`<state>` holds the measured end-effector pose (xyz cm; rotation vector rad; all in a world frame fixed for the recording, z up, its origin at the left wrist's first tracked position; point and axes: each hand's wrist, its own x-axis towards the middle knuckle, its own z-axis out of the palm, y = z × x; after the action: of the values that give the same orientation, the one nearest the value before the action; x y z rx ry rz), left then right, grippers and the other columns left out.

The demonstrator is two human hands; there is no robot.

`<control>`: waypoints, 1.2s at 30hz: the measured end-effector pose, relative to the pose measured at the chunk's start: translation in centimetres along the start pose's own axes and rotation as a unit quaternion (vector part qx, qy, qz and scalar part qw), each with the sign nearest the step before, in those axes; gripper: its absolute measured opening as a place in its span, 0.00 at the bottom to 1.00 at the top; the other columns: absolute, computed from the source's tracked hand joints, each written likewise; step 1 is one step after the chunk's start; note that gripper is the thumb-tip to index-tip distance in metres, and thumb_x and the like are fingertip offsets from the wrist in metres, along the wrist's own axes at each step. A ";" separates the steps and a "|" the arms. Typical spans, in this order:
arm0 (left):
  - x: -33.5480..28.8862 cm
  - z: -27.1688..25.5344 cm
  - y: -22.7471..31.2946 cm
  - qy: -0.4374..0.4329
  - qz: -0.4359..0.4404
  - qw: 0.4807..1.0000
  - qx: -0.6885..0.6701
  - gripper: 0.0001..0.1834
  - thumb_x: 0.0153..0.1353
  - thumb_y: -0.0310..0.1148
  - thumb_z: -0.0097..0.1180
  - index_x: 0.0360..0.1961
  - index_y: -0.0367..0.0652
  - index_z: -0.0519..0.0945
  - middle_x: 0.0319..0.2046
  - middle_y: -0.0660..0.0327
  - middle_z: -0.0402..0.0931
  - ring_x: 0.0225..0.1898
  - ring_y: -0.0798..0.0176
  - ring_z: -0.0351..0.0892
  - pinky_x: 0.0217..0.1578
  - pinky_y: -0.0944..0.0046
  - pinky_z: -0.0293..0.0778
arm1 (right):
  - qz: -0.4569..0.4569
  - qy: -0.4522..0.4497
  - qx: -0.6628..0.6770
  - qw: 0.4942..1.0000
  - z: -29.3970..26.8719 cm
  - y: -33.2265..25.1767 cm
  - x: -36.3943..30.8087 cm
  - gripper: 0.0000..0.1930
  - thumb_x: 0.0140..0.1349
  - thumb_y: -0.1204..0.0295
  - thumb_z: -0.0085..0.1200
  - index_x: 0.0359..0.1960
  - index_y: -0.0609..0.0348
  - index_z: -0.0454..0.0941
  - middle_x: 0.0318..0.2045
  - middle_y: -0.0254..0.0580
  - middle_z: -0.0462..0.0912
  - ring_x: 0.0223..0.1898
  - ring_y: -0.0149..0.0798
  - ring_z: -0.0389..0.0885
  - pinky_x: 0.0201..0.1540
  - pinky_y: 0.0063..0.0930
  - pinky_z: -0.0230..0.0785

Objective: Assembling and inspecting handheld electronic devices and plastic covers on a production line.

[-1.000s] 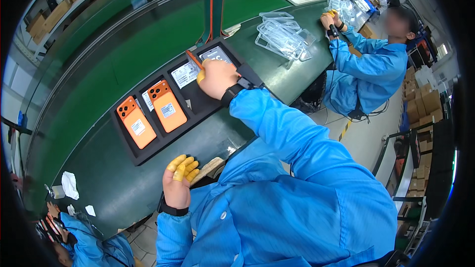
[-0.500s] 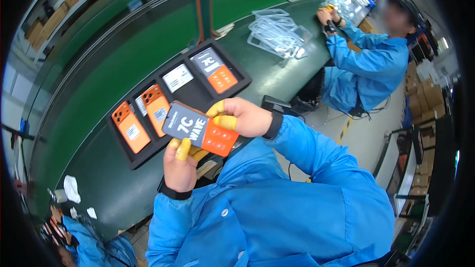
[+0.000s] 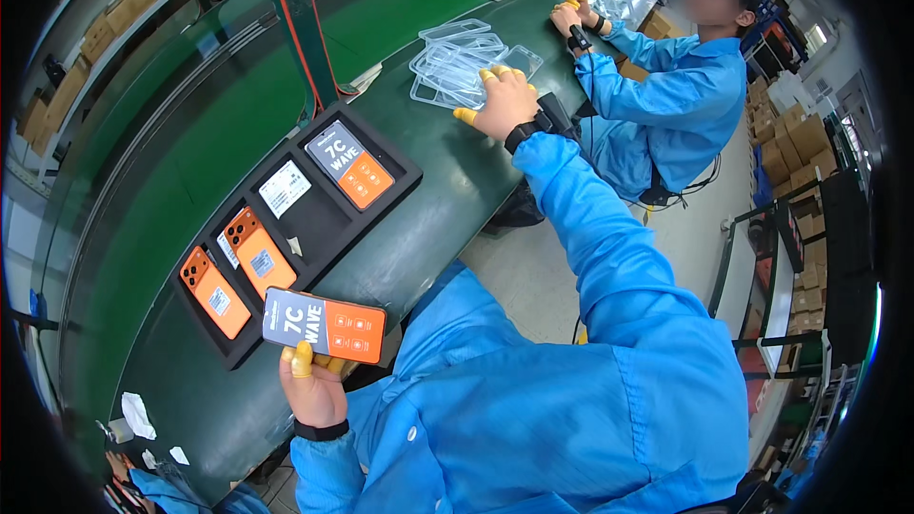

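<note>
- Plainly, over my remote feed, I saw the left hand [image 3: 312, 394] pinching the flat grey-and-orange-faced phone [image 3: 328, 326] near the black rectangular foam tray [image 3: 328, 221].
- I judged it light, stiff, slick and scratchable, best held by its 2 long edges.
- The right hand [image 3: 508, 107], fingers splayed, reached the thin clear plastic cases [image 3: 455, 55]; contact I couldn't tell.

Brown cartons [image 3: 788, 145] (some stacked) stand at right.

Downward fisheye view, head height
</note>
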<state>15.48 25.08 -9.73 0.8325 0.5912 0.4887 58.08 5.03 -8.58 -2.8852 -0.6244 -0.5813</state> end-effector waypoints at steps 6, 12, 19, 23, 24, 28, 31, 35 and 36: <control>-0.7 -0.7 -0.1 0.023 0.011 1.000 -0.002 0.16 0.70 0.35 0.52 0.55 0.40 0.71 0.50 0.56 0.78 0.49 0.55 0.81 0.51 0.51 0.78 | 0.011 0.064 0.065 0.996 1.1 1.7 0.4 0.36 0.54 0.49 0.65 0.59 0.59 0.75 0.57 0.53 0.75 0.60 0.52 0.71 0.61 0.48 0.65; -1.2 -0.4 0.2 0.026 0.030 0.999 0.009 0.16 0.70 0.35 0.51 0.55 0.41 0.71 0.50 0.58 0.77 0.51 0.56 0.79 0.53 0.52 0.76 | 0.008 0.018 0.427 0.904 -2.9 0.3 -1.8 0.29 0.61 0.53 0.61 0.57 0.60 0.76 0.48 0.49 0.80 0.46 0.44 0.80 0.48 0.37 0.73; -1.0 1.8 0.6 -0.086 0.033 0.996 0.019 0.14 0.72 0.33 0.47 0.55 0.41 0.71 0.51 0.59 0.77 0.53 0.59 0.78 0.55 0.54 0.74 | 0.092 -0.469 0.796 0.372 -5.0 -8.3 -14.9 0.30 0.70 0.50 0.47 0.65 0.58 0.69 0.47 0.45 0.82 0.39 0.34 0.82 0.42 0.32 0.77; -1.3 1.3 -0.1 -0.082 0.017 0.996 0.037 0.12 0.73 0.32 0.46 0.54 0.41 0.72 0.49 0.59 0.78 0.48 0.58 0.81 0.49 0.54 0.80 | 0.091 -0.520 0.791 0.309 -4.8 -11.9 -18.9 0.33 0.70 0.46 0.45 0.66 0.60 0.68 0.52 0.46 0.81 0.43 0.36 0.82 0.45 0.35 0.76; -1.4 1.3 -0.1 -0.076 0.015 0.997 0.015 0.12 0.72 0.29 0.48 0.53 0.39 0.74 0.48 0.58 0.79 0.48 0.59 0.82 0.49 0.55 0.81 | 0.077 -0.515 0.791 0.321 -5.0 -12.5 -19.5 0.34 0.70 0.45 0.45 0.66 0.61 0.68 0.54 0.46 0.80 0.45 0.37 0.81 0.46 0.35 0.76; -2.0 0.8 0.0 -0.068 0.015 0.997 0.034 0.12 0.72 0.29 0.48 0.54 0.40 0.74 0.48 0.58 0.79 0.47 0.60 0.82 0.47 0.56 0.81 | 0.036 -0.557 0.767 0.316 -5.7 -12.8 -19.7 0.37 0.69 0.43 0.46 0.66 0.63 0.67 0.57 0.45 0.77 0.49 0.37 0.78 0.45 0.33 0.74; -2.1 0.1 -0.4 -0.049 0.013 0.998 0.043 0.13 0.72 0.28 0.47 0.55 0.40 0.73 0.48 0.58 0.79 0.46 0.60 0.83 0.45 0.58 0.82 | 0.018 -0.592 0.751 0.291 -6.0 -12.9 -19.7 0.36 0.69 0.43 0.46 0.66 0.63 0.67 0.56 0.44 0.77 0.49 0.36 0.78 0.44 0.32 0.74; -2.3 0.4 -0.9 -0.028 0.020 0.999 0.027 0.14 0.73 0.28 0.46 0.57 0.39 0.72 0.48 0.57 0.79 0.46 0.60 0.83 0.45 0.58 0.82 | 0.004 -0.591 0.749 0.300 -5.5 -13.1 -20.3 0.36 0.69 0.44 0.45 0.67 0.62 0.66 0.55 0.43 0.78 0.48 0.36 0.78 0.41 0.31 0.75; -2.3 0.4 -0.9 -0.021 0.021 0.999 0.016 0.15 0.73 0.27 0.46 0.58 0.39 0.72 0.48 0.57 0.79 0.47 0.60 0.83 0.46 0.58 0.82 | 0.002 -0.594 0.747 0.299 -5.6 -13.1 -20.3 0.36 0.69 0.44 0.45 0.67 0.62 0.66 0.55 0.43 0.78 0.48 0.36 0.78 0.41 0.31 0.75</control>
<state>14.19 22.90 -9.51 0.8844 0.5450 0.4999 33.55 8.22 -10.84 -0.8115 -0.5608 1.5342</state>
